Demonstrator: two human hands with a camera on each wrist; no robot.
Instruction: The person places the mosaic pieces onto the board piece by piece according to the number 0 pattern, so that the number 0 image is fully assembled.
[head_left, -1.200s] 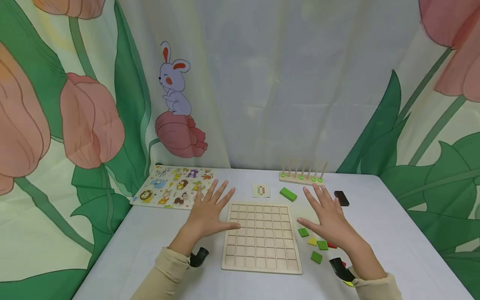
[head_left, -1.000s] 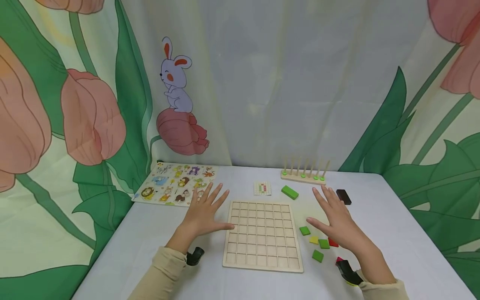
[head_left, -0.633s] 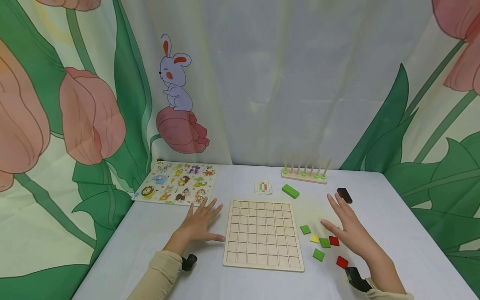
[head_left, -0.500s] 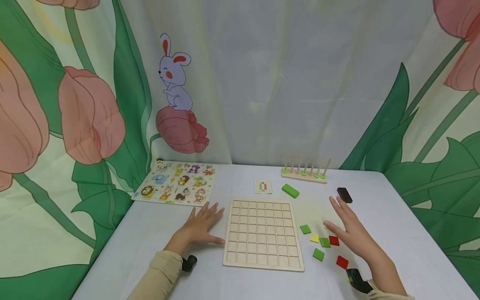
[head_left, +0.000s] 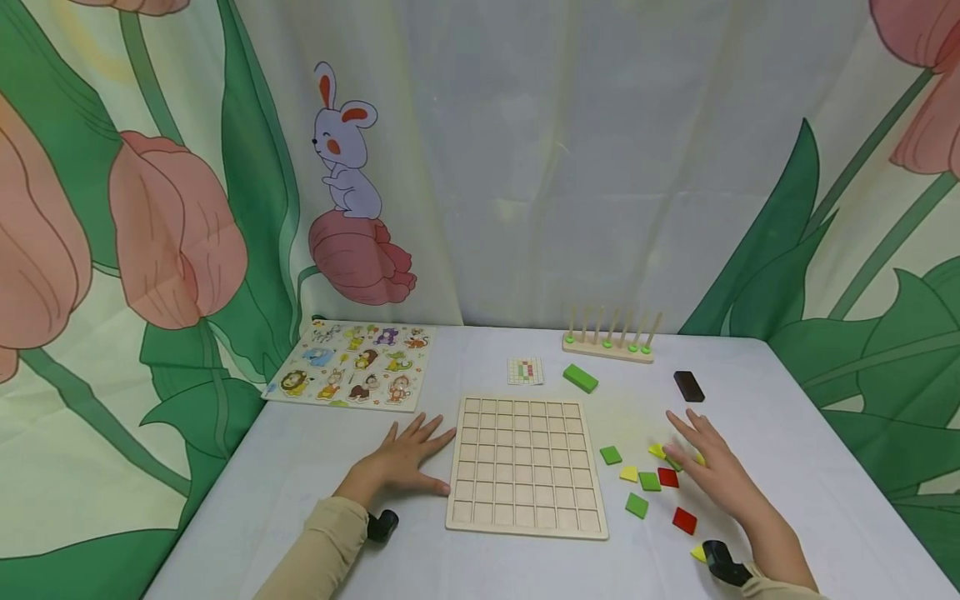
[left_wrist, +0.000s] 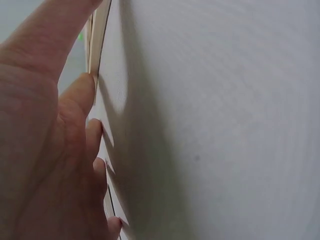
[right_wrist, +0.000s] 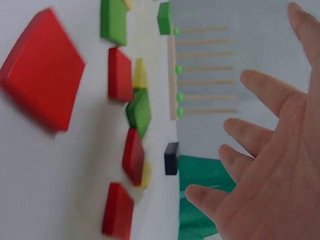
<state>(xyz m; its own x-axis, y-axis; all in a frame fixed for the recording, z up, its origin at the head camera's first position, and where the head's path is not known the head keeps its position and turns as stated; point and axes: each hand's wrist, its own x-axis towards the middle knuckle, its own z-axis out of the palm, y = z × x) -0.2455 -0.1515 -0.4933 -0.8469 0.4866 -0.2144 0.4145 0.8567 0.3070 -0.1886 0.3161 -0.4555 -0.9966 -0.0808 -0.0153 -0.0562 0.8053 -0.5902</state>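
Observation:
A pale wooden grid board [head_left: 525,467] lies flat in the middle of the white table. My left hand [head_left: 397,462] is spread low beside the board's left edge; in the left wrist view its index fingertip [left_wrist: 86,85] meets the board's side. Spread and holding nothing, my right hand [head_left: 720,471] hovers over loose tiles right of the board. Among them are a red tile [head_left: 684,521], a green tile [head_left: 637,505] and a small yellow piece [head_left: 628,473]. The right wrist view shows several red tiles [right_wrist: 120,75] below the palm. In the head view the hand partly hides some tiles.
Behind the board are a small pattern card [head_left: 525,371], a green block [head_left: 581,378] and a wooden peg rack [head_left: 607,347] with green rings. A black block [head_left: 688,386] lies at the right. An animal picture board [head_left: 352,367] occupies the back left.
Both hands have come down toward the table, the left to the board's left edge. My right hand has moved right and nearer over the tiles, exposing more of them.

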